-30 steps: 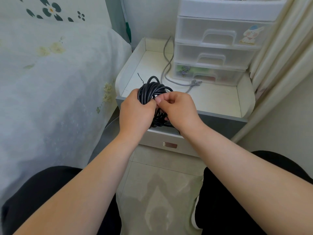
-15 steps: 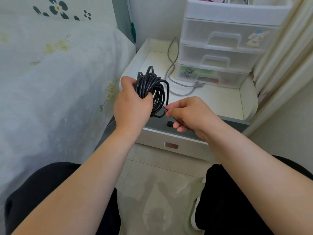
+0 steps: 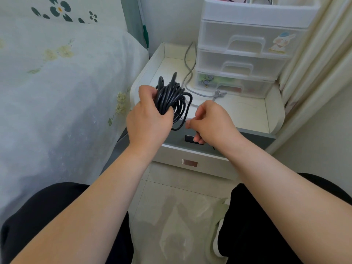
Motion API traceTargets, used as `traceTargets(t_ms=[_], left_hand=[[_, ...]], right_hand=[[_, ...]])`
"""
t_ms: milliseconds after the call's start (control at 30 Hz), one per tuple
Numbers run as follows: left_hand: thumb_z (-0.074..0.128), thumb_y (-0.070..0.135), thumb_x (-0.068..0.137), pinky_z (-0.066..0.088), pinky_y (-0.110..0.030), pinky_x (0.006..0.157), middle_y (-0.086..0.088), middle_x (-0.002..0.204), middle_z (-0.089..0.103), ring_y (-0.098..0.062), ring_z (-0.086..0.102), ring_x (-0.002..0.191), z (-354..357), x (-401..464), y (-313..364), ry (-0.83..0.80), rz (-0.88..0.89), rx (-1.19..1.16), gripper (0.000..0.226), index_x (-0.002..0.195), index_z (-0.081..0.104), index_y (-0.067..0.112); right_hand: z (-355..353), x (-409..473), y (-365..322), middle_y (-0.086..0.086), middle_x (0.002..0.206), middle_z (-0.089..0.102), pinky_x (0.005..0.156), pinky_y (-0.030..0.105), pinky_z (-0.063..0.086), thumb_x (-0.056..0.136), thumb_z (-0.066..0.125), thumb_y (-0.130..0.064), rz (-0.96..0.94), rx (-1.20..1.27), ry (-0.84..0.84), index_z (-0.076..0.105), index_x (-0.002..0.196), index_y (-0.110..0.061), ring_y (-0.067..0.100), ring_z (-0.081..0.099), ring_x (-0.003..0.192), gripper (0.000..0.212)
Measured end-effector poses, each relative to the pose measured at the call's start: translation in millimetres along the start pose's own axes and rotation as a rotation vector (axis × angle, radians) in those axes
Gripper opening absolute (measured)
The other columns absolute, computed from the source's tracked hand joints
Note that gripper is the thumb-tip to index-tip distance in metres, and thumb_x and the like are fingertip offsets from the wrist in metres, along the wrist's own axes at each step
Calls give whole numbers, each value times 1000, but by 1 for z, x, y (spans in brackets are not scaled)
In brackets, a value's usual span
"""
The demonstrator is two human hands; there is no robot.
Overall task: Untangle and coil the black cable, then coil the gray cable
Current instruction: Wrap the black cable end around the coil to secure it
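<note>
Above nightstand (image 3: pixel 247 111): left hand (image 3: pixel 148 121) clamping black cable (image 3: pixel 171 96) bundle; right hand (image 3: pixel 211 121) pinching thin tie. Likely light, springy; gripping mid-bundle advisable.

one head-worn view; looks forward and down, close over both forearms

nightstand (image 3: pixel 247 111) | clear drawer unit (image 3: pixel 245 46) on top (cartoon stickers) | bed (image 3: pixel 57 92) beside | cream curtain (image 3: pixel 314 63)
</note>
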State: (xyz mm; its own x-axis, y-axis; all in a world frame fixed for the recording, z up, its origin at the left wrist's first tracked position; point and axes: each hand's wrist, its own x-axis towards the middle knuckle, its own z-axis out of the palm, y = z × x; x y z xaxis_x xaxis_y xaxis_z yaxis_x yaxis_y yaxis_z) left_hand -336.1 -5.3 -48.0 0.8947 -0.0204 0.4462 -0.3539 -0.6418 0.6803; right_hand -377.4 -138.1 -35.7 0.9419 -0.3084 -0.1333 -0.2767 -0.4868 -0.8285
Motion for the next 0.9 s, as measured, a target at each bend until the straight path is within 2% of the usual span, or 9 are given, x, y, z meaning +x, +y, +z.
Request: traceTargets(t_ms=[133, 300, 367, 467, 600, 667, 733, 833, 900], left_hand=[[63, 21, 83, 40, -34, 57, 12, 67, 50, -21, 55, 67, 11, -12, 3, -44, -15, -83, 25, 97, 43, 17], [65, 26, 83, 45, -32, 62, 16, 72, 54, -15, 57, 72, 18, -17, 5, -18, -146, -182, 25, 97, 45, 22], [66, 27, 83, 45, -31, 63, 16, 73, 56, -12, 57, 73, 18, -16, 6, -17, -181, -206, 24, 100, 49, 22], [65, 31, 83, 46, -30, 64, 15, 73, 58, -12, 58, 75, 19, -16, 5, -33, -220, -209, 27, 105, 56, 19], [63, 32, 82, 44, -29, 60, 11, 73, 60, -13, 58, 72, 22, -14, 1, -73, -286, -215, 21, 98, 60, 19], [62, 30, 82, 41, -28, 57, 10, 72, 60, -11, 57, 70, 23, -13, 0, -103, -321, -225, 16, 92, 60, 18], [62, 31, 82, 45, -30, 59, 8, 75, 62, -13, 60, 71, 24, -11, -2, -134, -356, -248, 15, 90, 59, 18], [62, 35, 77, 54, -38, 70, 1, 85, 67, -21, 66, 78, 23, -8, -4, -175, -415, -286, 29, 100, 58, 18], [61, 35, 73, 56, -42, 72, 0, 88, 68, -22, 67, 78, 21, -7, -6, -186, -444, -301, 36, 104, 56, 18]], right_hand=[[8, -2, -7, 4, 74, 64, 49, 29, 44, 88, 61, -18, -145, -30, 174, 33, 74, -23, 12, 58, 43, 32], [18, -3, -9, 16, 77, 64, 52, 30, 47, 87, 61, -9, -114, 262, 196, 30, 73, -21, 7, 53, 38, 36], [21, -2, -8, 10, 67, 60, 49, 22, 43, 87, 60, -6, -91, 353, 199, 30, 75, -20, 8, 50, 39, 36], [25, -1, -6, 2, 59, 53, 51, 27, 45, 87, 60, -4, -83, 419, 207, 32, 76, -19, 9, 49, 40, 34], [30, 1, -5, 7, 68, 58, 51, 24, 46, 88, 59, -3, -71, 448, 199, 35, 77, -20, 9, 53, 44, 32], [33, 2, -4, 6, 70, 60, 55, 24, 47, 89, 59, -3, -55, 473, 189, 37, 78, -21, 15, 57, 52, 31], [36, 3, -4, 4, 72, 62, 59, 26, 47, 89, 60, -4, -43, 468, 182, 39, 78, -22, 17, 57, 57, 29], [34, 5, -5, 3, 79, 65, 53, 18, 44, 90, 58, -5, -16, 456, 99, 45, 82, -21, 11, 57, 58, 23], [29, 7, -8, 4, 85, 67, 47, 13, 41, 91, 56, -2, 4, 447, 7, 48, 86, -19, 8, 57, 57, 19]])
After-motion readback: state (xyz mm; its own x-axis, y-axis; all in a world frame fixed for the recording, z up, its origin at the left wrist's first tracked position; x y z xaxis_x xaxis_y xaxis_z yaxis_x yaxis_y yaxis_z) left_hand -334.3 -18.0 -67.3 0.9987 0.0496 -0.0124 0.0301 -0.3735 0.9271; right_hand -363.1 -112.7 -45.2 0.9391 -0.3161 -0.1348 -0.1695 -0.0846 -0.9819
